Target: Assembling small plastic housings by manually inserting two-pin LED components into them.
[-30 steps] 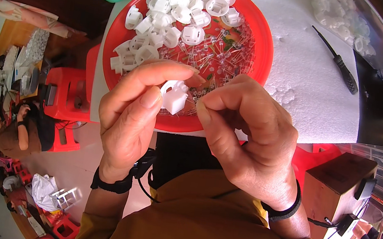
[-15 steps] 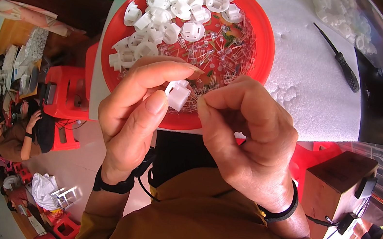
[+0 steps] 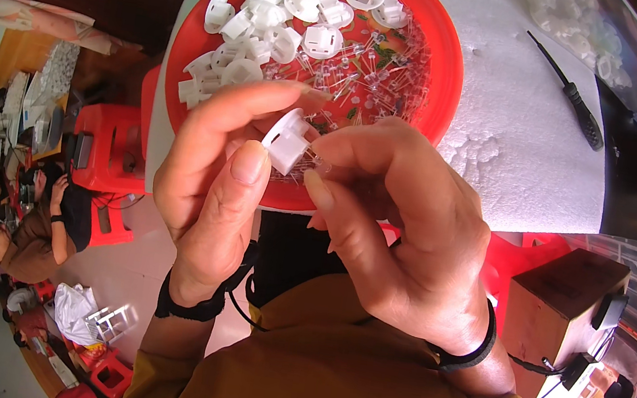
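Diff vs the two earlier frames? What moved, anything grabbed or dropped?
Right hand moved left, closer to the white part; its thumb and forefinger tips, pinched together before, are now parted. The white part has turned in the left hand. No clear new grasp or release visible. Same: left hand's hold, heaped white parts in the red tray, screwdriver.
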Demonstrator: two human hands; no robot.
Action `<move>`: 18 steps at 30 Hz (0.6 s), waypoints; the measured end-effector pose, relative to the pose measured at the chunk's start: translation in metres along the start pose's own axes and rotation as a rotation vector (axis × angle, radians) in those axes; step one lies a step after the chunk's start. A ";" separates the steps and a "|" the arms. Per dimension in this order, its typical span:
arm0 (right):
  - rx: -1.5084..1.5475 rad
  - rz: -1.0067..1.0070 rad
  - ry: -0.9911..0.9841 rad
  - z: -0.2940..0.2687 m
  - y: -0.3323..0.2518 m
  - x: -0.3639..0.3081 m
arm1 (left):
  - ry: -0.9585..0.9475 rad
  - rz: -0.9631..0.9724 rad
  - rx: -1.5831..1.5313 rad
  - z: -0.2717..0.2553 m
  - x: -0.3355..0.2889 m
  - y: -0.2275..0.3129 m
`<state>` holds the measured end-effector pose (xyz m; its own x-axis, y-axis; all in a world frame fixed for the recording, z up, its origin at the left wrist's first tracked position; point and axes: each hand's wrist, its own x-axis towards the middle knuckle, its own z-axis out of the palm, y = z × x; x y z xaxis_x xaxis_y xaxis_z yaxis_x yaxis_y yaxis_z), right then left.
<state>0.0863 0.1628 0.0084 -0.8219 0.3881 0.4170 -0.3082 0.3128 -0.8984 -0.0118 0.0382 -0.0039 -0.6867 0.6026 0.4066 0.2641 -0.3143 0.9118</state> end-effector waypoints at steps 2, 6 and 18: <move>0.050 0.063 -0.043 -0.002 -0.001 -0.002 | -0.045 0.032 0.033 -0.004 0.000 -0.002; 0.072 0.101 -0.016 -0.003 0.003 -0.006 | -0.079 0.080 0.047 -0.006 -0.001 -0.005; -0.322 -0.232 0.000 -0.002 0.004 -0.004 | -0.006 0.234 0.242 -0.005 -0.002 -0.011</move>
<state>0.0892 0.1640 0.0031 -0.7481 0.2749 0.6040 -0.3197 0.6483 -0.6910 -0.0166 0.0364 -0.0155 -0.5848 0.5388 0.6064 0.5678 -0.2621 0.7804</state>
